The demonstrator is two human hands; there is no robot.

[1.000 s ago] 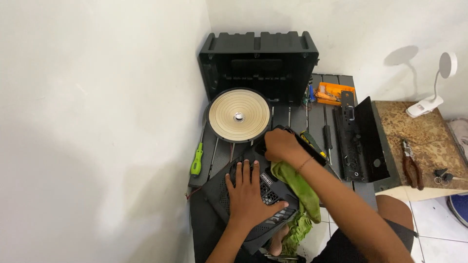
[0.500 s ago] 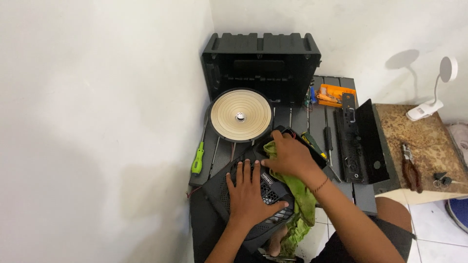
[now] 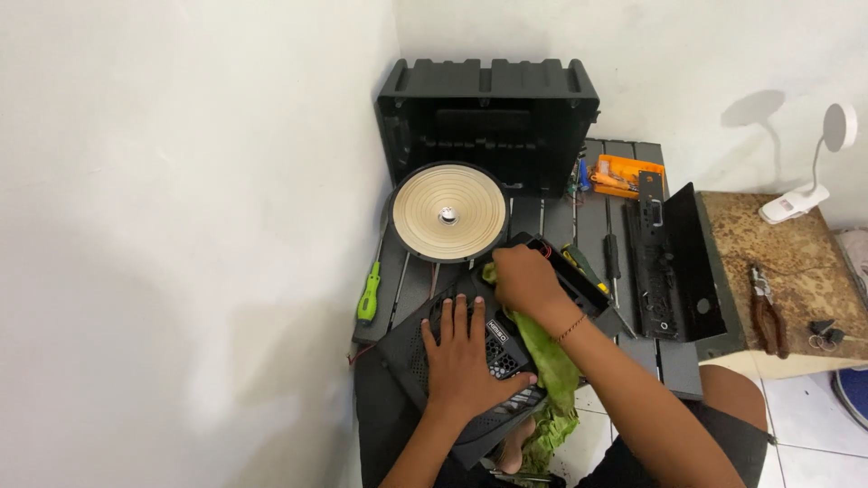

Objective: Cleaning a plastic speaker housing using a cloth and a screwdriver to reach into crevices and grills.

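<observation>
My left hand (image 3: 466,361) lies open and flat on the black panel (image 3: 452,357), just below the coil (image 3: 449,212), pinning it. My right hand (image 3: 529,282) grips the green cloth (image 3: 542,348) at the panel's upper edge. Best to press evenly and wipe in short strokes.

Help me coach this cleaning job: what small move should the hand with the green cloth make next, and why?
Probably draw the green cloth back along the black vented panel toward the body. The right hand presses it at the panel's far edge, near the round coil disc, while the left hand lies flat on the vents, steadying the panel.
</observation>
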